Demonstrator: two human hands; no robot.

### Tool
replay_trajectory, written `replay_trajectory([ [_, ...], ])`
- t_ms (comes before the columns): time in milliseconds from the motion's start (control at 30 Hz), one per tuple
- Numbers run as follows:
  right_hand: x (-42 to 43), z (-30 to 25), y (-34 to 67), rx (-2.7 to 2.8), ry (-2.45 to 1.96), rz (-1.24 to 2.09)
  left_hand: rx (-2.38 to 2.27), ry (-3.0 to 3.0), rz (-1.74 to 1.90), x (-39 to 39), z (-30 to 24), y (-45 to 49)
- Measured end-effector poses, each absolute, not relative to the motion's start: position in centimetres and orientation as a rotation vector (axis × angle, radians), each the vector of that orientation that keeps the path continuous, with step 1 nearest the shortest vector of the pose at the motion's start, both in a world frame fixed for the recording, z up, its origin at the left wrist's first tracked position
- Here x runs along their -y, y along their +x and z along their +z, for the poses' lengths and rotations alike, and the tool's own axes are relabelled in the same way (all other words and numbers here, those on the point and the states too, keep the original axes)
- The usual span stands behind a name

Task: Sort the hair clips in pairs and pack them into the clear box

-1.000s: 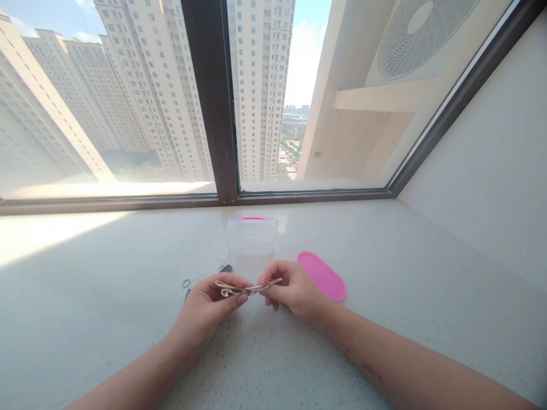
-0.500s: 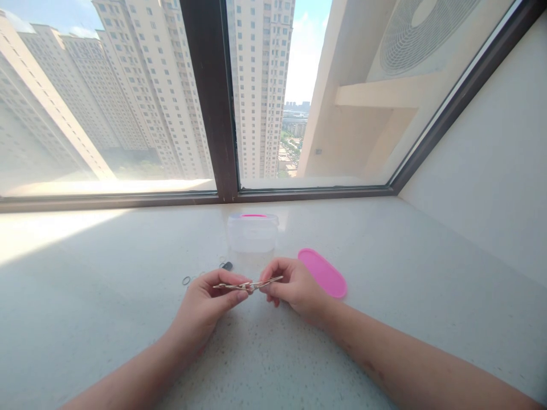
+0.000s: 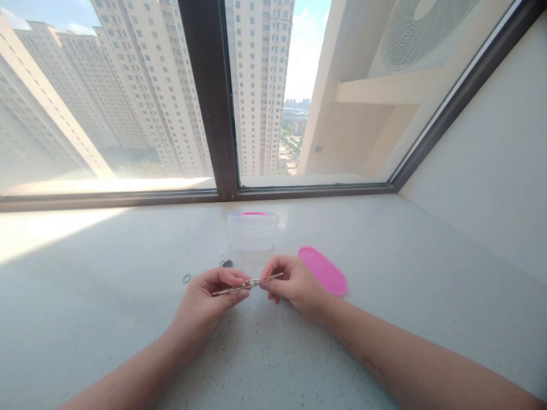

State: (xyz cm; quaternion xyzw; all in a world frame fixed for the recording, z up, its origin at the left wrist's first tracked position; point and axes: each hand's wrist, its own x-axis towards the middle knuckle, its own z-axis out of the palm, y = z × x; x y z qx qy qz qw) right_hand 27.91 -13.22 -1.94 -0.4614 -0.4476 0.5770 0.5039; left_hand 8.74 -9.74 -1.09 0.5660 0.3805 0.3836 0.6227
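Two bare hands meet over a pale speckled sill, sharing one thin gold hair clip. The left hand pinches the clip's lower, nearer end between thumb and curled fingers, closed on the metal. The right hand nips the other end between thumb and forefinger, closed on it too. The clip seems to be held off the sill, tilted so its right tip stands higher than its left. It sits just in front of a clear plastic tub that stands open, with something pink showing at its far rim. A pink oval lid lies flat just beyond the right hand, apart from the tub. Left of the tub, a few small hair rings and a small dark piece lie loose on the sill, near the left hand but not touching it.

Handling so slim a clip well, I judge, means gripping close to each end with the finger pads and using a light, even pull, so the thin metal neither bends nor springs free. Holding it low over the sill would stop a slip from sending it far, and the loose rings are worth steering clear of
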Motion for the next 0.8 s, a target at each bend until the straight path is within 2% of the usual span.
replay_trajectory([
  [800,13.19,-1.91,27.86,1.085,-1.115,1.398,-0.905,1.317,0.89,9.86,-0.91,8.81],
])
